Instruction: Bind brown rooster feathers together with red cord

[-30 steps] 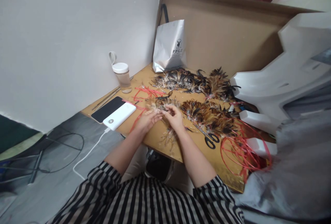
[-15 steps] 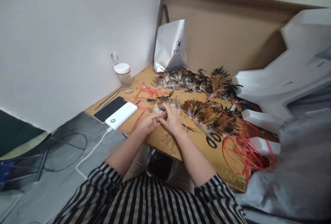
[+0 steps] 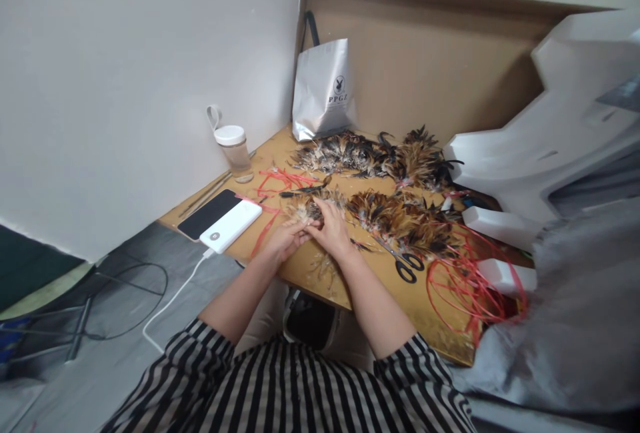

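My left hand and my right hand meet near the table's front edge, thumbs and fingertips pinched together. A small bunch of pale and brown feathers fans out just beyond the fingertips, its lower ends hidden by the fingers. To the right of my right hand lies a row of golden-brown feather bundles. Black-handled scissors rest partly under those bundles. Loose wispy feathers are scattered on the wood between my forearms.
On the wooden table, red plastic ribbon tangles at right. Darker feather bundles lie behind, before a silver bag. At left are a lidded cup, a phone and a white power bank. White foam borders the right.
The whole view has shifted slightly, so things on the table sit a little further left. Both hands stay together at the feather bunch, with only small finger movement.
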The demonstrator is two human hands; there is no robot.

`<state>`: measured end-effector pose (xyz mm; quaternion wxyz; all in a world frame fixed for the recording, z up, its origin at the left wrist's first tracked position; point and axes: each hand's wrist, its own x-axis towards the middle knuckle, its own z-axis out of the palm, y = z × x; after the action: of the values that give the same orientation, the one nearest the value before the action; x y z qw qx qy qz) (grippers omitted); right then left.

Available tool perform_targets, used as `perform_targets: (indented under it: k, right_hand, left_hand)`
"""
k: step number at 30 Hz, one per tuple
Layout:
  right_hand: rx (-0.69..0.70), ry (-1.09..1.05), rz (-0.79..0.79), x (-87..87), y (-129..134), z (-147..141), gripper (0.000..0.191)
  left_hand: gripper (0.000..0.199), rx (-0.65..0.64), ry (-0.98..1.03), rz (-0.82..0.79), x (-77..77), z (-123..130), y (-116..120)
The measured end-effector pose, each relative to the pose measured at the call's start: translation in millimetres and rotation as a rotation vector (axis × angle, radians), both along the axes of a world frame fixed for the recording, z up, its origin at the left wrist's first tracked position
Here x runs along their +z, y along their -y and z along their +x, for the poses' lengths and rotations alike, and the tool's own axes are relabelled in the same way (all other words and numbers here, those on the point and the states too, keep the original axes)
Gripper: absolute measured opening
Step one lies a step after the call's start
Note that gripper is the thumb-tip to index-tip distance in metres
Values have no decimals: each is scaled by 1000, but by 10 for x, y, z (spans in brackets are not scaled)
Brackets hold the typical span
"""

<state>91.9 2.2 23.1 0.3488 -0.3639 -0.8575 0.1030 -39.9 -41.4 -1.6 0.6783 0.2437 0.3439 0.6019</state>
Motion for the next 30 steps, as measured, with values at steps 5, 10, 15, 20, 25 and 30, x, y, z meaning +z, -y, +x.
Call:
perform_targets:
  k: [5,10,15,20,25,30]
  right_hand:
    - [-9,13,1,-22,-16,2,63]
    - [128,-12,-108,-60,-73,4,57]
    - [283,-232,-429,-80,-123,14,40]
    - [167,-476,-448,20,-114,41,28]
    - [193,-373,-286,51,-81,12,15]
    - [201,-369,-358,2,-47,-26,30]
  left_hand:
    - [22,-46,-73,31,43,-5,29]
    - [30,-27,-122,77,32,-7,41]
    - [30,16,-165,88,-28,-55,37]
    - [34,31,-214,81,-52,-84,35]
    - [31,28,-304,118,-47,-41,38]
    - [24,-3,-433,199,-21,-18,58]
